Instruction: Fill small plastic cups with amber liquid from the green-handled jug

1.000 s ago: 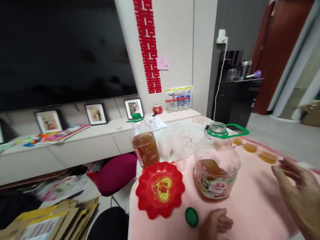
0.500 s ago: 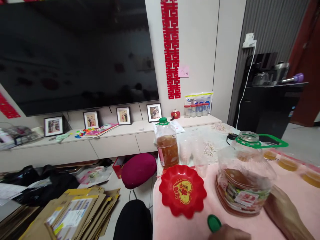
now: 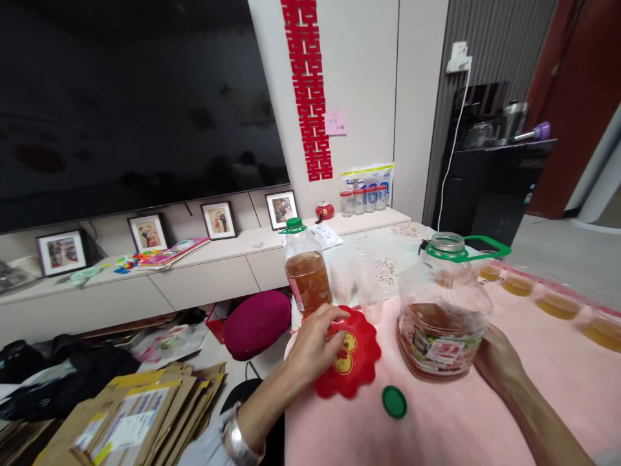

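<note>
A large clear jug (image 3: pixel 444 323) with a green handle, uncapped and partly full of amber liquid, stands on the pink tablecloth. My right hand (image 3: pixel 497 359) rests against its right side, fingers partly hidden behind it. My left hand (image 3: pixel 323 340) reaches over the left part of a red scalloped dish (image 3: pixel 356 362), its fingers spread and holding nothing; whether it touches the dish is unclear. Between dish and jug lies a green cap (image 3: pixel 394 402). Just behind the dish stands a capped bottle (image 3: pixel 308 278) of amber liquid, beside stacked clear cups (image 3: pixel 367 278).
Cups of yellow liquid (image 3: pixel 557 304) line the table's right side. A maroon stool (image 3: pixel 259 323) stands left of the table, near flattened cardboard (image 3: pixel 140 414). Small red-lidded jars (image 3: pixel 363 200) and picture frames (image 3: pixel 218 220) sit on the cabinet behind.
The green cap, earlier by my left hand, now lies apart from it on the cloth. My left hand has moved up and left over the red dish. The view has shifted.
</note>
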Tool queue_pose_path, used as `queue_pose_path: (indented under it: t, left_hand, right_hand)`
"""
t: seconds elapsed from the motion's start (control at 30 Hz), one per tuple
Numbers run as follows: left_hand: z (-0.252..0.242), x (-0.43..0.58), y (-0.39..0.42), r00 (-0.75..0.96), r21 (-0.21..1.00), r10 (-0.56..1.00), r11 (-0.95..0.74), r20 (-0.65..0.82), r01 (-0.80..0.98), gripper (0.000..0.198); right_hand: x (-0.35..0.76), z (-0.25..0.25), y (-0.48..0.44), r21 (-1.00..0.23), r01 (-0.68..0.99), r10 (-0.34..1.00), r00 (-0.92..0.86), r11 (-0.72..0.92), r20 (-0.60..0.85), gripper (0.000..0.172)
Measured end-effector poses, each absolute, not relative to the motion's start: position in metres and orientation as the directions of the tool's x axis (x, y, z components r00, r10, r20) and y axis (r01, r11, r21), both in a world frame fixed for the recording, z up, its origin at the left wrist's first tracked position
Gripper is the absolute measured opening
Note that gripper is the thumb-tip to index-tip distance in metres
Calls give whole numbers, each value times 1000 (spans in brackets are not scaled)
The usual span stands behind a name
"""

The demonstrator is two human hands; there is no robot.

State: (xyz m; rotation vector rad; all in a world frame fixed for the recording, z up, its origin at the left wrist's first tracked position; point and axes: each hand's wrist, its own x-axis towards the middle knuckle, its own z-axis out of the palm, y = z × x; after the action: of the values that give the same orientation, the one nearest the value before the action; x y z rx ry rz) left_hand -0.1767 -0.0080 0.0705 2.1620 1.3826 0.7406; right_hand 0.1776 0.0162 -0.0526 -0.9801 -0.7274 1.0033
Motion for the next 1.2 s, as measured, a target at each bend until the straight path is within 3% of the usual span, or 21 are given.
queue_pose_path:
  t: [0.27, 0.47, 0.6, 0.83, 1.2]
  left_hand:
    - [70, -133, 47, 496, 313, 858, -510, 129, 801, 43]
    - [64, -114, 62, 548, 105, 833, -553, 76, 826, 22]
    - [65, -109, 66, 567, 16, 823, -568, 41, 823, 13]
    - [66, -104, 71, 540, -24, 840, -542, -46, 840, 12]
    - [62, -107, 72, 512, 45, 859, -512, 25, 858, 12]
  right_hand:
    - [176, -54, 16, -900, -403, 934, 357, 167, 14, 49]
    - [174, -50, 15, -894, -407, 936, 350, 189, 38, 43]
    - [173, -49, 15, -894, -409, 942, 332, 183, 41, 51]
    - [172, -48, 14, -897, -413, 960, 278, 157, 41, 58]
    - [174, -53, 14, -899, -416, 967, 253, 137, 30, 60]
